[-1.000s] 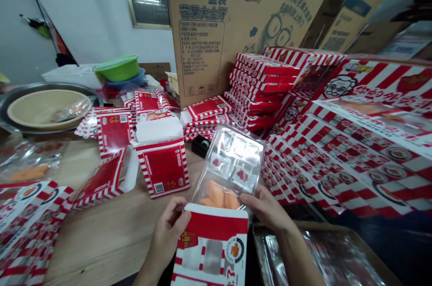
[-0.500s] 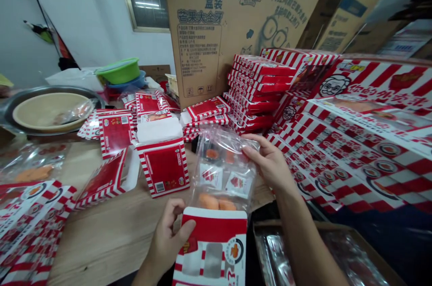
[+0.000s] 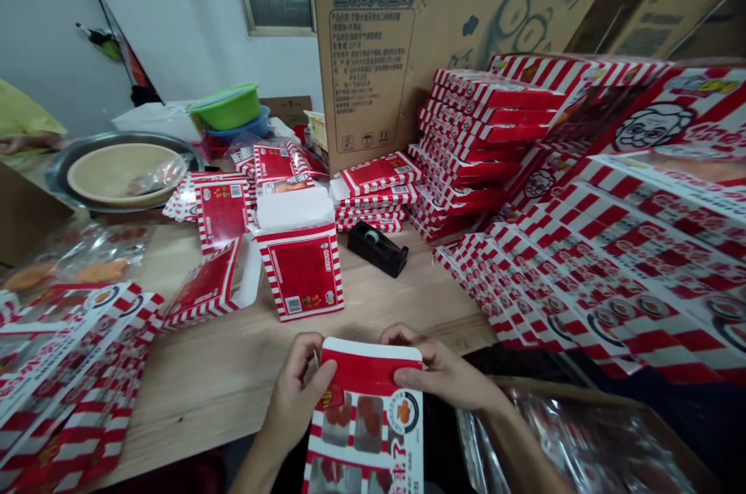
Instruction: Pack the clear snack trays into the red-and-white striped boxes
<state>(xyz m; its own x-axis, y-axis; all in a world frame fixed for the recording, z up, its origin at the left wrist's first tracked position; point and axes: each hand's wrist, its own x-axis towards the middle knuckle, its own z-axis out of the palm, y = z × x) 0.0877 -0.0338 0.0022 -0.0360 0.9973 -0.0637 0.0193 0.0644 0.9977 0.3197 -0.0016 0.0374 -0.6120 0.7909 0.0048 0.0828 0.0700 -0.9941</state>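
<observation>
Clasped in left hand [image 3: 293,391] and right hand [image 3: 441,371], a red-and-white window box [image 3: 373,384] appears filled but yet to be closed.

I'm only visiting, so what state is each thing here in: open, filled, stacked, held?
Held box: gripped, contents showing through windows; top closure unclear
Left hand: gripping its left edge
Right hand: gripping its upper right
Standing box: upright, white flap raised
Slanted box: end open
Tape dispenser: resting on table
Cream bowl: inside metal basin, holding clear packet
Green tub: stacked on blue tub
</observation>
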